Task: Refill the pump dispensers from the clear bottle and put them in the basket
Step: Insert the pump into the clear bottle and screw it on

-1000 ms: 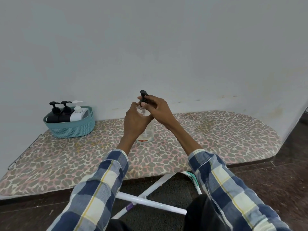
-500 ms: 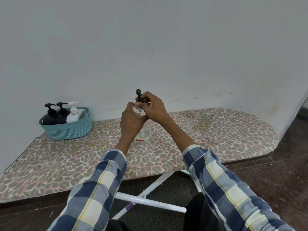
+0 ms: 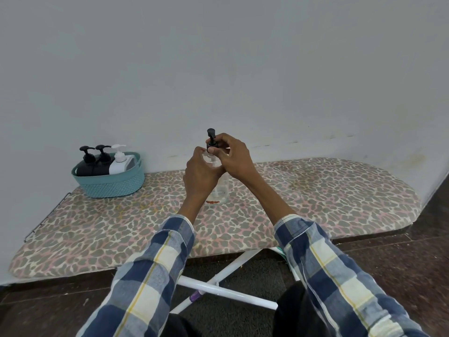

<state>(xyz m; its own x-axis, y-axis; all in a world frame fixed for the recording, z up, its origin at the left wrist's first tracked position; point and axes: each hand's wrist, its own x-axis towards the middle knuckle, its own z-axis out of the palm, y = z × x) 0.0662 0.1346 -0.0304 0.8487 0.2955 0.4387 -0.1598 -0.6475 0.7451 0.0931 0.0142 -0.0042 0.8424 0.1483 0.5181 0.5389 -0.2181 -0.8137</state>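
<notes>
Work surface is an ironing board point(image 3: 315, 190) with a leopard-print cover in grey, pink and cream, set low against a plain pale wall point(image 3: 218, 57). The cover shows faint yellowish staining right of centre. A wire rack edge projects at the board's left end. White tubular legs point(image 3: 218, 288) cross beneath, one carrying a purple fitting; the floor point(image 3: 401, 263) is dark reddish-brown tile with a dark mat under the legs. A clear bottle point(image 3: 220, 190) stands upright on the board near its middle, a small red mark at its base. The left hand point(image 3: 200, 175) is wrapped round the bottle's upper body; the right hand point(image 3: 232, 155) pinches the black pump point(image 3: 211, 139) at the bottle's neck. Both grips are closed on their objects. A teal basket point(image 3: 111, 182) sits at the board's far left by the wall, well apart from the bottle, holding two black dispensers point(image 3: 91, 164) and one white dispenser point(image 3: 119, 161). Both sleeves are blue, cream and yellow plaid.
</notes>
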